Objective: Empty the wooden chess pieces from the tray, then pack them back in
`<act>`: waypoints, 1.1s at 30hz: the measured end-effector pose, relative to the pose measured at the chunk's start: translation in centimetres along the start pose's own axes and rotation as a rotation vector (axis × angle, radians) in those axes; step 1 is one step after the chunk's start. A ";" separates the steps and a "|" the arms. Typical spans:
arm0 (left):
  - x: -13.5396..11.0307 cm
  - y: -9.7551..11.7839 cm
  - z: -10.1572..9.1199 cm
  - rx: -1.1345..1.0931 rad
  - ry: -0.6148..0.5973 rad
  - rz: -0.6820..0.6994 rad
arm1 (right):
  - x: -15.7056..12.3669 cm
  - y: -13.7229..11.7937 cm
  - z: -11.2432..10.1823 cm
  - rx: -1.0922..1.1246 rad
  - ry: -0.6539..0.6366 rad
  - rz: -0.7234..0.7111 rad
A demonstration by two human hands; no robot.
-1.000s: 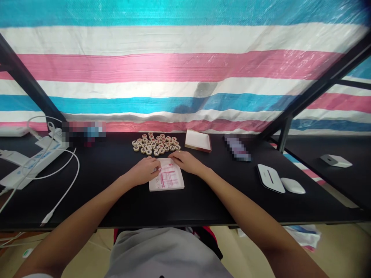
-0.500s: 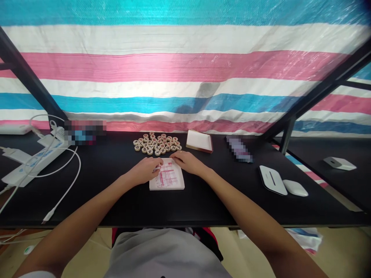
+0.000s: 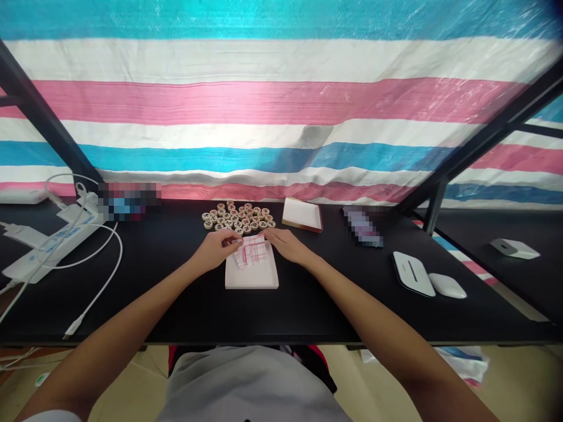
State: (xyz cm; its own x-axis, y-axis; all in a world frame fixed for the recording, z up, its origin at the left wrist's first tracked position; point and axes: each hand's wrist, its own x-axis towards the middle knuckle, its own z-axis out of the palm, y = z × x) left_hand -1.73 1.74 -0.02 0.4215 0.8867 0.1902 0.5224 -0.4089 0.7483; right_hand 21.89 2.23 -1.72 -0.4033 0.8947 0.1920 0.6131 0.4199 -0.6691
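Note:
A folded white sheet with red printed lines (image 3: 253, 253) is raised over a shallow white box (image 3: 251, 280) on the black table. My left hand (image 3: 219, 247) pinches the sheet's upper left corner between thumb and fingers. At the upper right corner, my right hand (image 3: 287, 243) has its fingers closed on the sheet's edge. The lower part of the sheet hangs tilted over the box, whose bare floor shows below it. Just beyond my hands lie several round xiangqi pieces (image 3: 238, 217) in a loose cluster, with red or dark characters.
An upturned box lid (image 3: 302, 212) lies behind my right hand. Further right are a blurred phone-like object (image 3: 363, 225), a white flat device (image 3: 414, 273) and a white mouse (image 3: 447, 285). A power strip (image 3: 53, 249) with white cables (image 3: 112, 275) occupies the left side.
The printed sheet, which lay flat in the box, is lifted and shifted away from me. Both hands now hold its upper corners, and the box's floor shows.

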 end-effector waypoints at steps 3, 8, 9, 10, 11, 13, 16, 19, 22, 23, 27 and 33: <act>0.1 -0.7 0.1 -0.041 0.008 -0.026 | -0.1 -0.3 -0.1 0.053 0.014 -0.024; 0.2 -1.0 0.4 -0.167 -0.023 -0.067 | -0.2 -0.5 0.2 -0.033 -0.027 -0.112; 0.2 -0.9 0.4 -0.191 -0.023 -0.073 | -0.2 -0.5 0.3 -0.054 -0.034 -0.132; 0.1 -0.7 0.5 -0.212 -0.025 -0.075 | -0.2 -0.4 0.4 -0.062 -0.036 -0.158; 0.1 -0.6 0.5 -0.225 -0.029 -0.075 | -0.2 -0.3 0.5 -0.058 -0.029 -0.183; 0.1 -0.2 0.4 -0.229 -0.035 -0.067 | -0.1 0.0 0.6 -0.033 0.006 -0.228; 0.0 0.2 0.0 -0.198 -0.015 -0.034 | -0.1 0.3 0.5 -0.026 0.121 -0.274; 0.0 0.3 -0.4 -0.205 0.011 -0.007 | -0.3 0.2 0.1 -0.066 0.267 -0.301; 0.0 0.1 -0.6 -0.222 0.013 -0.018 | -0.6 0.0 -0.3 -0.111 0.320 -0.311; 0.0 0.0 -0.6 -0.218 0.000 -0.026 | -0.8 -0.1 -0.3 -0.121 0.320 -0.312; -0.2 0.2 -0.4 -0.144 -0.123 -0.033 | -1.1 -0.4 -0.2 -0.095 0.280 -0.309; -0.5 0.5 -0.1 -0.075 -0.223 -0.026 | -1.2 -0.8 -0.1 0.059 0.254 -0.232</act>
State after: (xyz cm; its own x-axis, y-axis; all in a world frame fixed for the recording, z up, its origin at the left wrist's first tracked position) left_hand -1.77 1.12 0.34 0.5663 0.8236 0.0308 0.4824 -0.3616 0.7978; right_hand 21.96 0.86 -1.30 -0.3407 0.7889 0.5114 0.4813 0.6137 -0.6259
